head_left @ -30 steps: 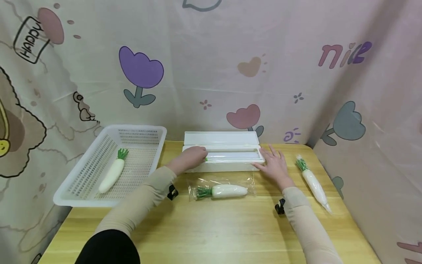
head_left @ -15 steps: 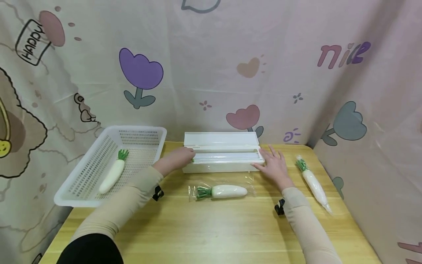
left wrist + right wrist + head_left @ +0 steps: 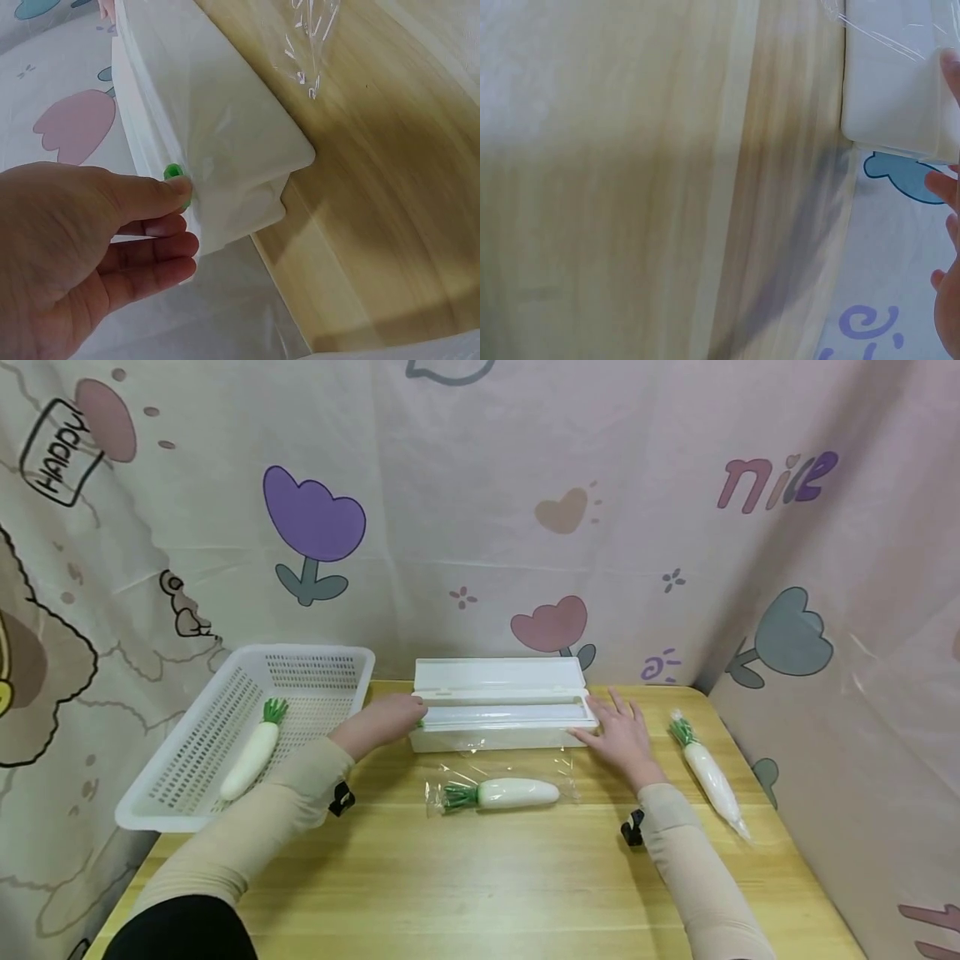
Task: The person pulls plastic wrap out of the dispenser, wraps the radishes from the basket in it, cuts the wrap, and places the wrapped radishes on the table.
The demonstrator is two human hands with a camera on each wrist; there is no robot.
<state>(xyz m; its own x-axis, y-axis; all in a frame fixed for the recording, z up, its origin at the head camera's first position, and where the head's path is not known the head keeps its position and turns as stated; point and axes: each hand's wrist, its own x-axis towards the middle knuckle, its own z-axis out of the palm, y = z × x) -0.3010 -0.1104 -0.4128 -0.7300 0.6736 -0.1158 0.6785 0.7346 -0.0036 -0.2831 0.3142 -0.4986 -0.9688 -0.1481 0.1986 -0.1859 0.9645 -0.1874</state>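
Observation:
A white cling film dispenser (image 3: 491, 739) lies on the table with its lid (image 3: 498, 675) raised and a roll of film inside. At its left end, my left hand (image 3: 381, 724) pinches a small green slide cutter (image 3: 174, 171) between thumb and forefinger; the other fingers are bent beneath. My right hand (image 3: 621, 732) rests on the dispenser's right end, fingers spread and thumb on the front edge. In the right wrist view only part of that hand shows. Clear film (image 3: 442, 772) runs from the dispenser's front over a white radish (image 3: 517, 792) with green leaf stubs.
A white perforated basket (image 3: 142, 793) at the left holds another white radish (image 3: 251, 760). Toward the table's right edge lies a film-wrapped radish (image 3: 712, 781). A printed curtain (image 3: 450, 527) stands behind the wooden table (image 3: 480, 885).
My left hand has moved left along the dispenser to its left end, with the green slide cutter in its grip. The right hand has stayed at the right end.

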